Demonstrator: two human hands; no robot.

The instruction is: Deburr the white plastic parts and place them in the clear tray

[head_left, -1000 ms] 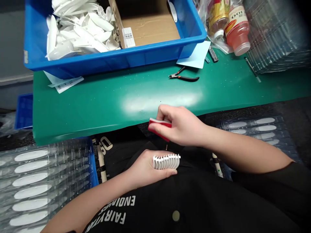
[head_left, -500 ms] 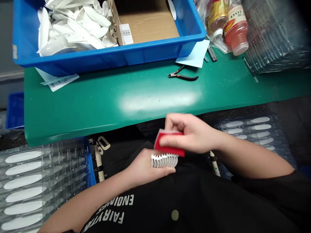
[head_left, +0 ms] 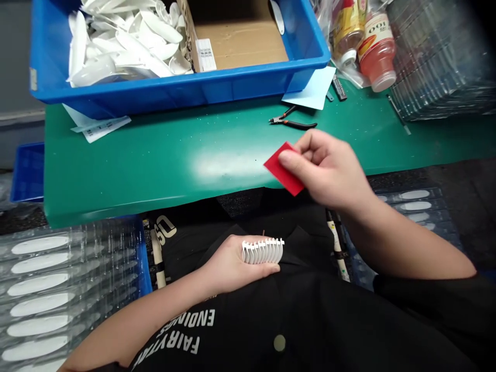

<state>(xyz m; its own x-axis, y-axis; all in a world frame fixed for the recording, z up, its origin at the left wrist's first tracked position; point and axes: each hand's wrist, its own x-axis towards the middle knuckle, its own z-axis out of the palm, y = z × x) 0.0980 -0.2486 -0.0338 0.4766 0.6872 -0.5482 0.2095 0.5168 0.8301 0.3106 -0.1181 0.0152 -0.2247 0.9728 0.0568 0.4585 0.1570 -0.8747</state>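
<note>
My left hand [head_left: 228, 266] rests against my black shirt, fingers closed round a row of several thin white plastic pieces [head_left: 262, 250] stacked side by side on edge. My right hand [head_left: 329, 170] is raised over the near edge of the green table [head_left: 174, 160], pinching a small flat red block [head_left: 284, 168] between thumb and fingers. The red block is well above and to the right of the white stack, not touching it.
A blue bin [head_left: 232, 85] at the back holds loose white plastic pieces [head_left: 124, 41] and a cardboard box [head_left: 236, 31]. Pliers [head_left: 292, 123], a blue paper sheet [head_left: 312, 88], drink bottles [head_left: 375, 46] and stacked clear trays [head_left: 442, 57] lie beyond. Clear trays of white pieces [head_left: 42, 289] sit at both sides below.
My right hand rubbed the red block down onto the white stack, then lifted it up and right over the table's edge. My left hand kept hold of the stack.
</note>
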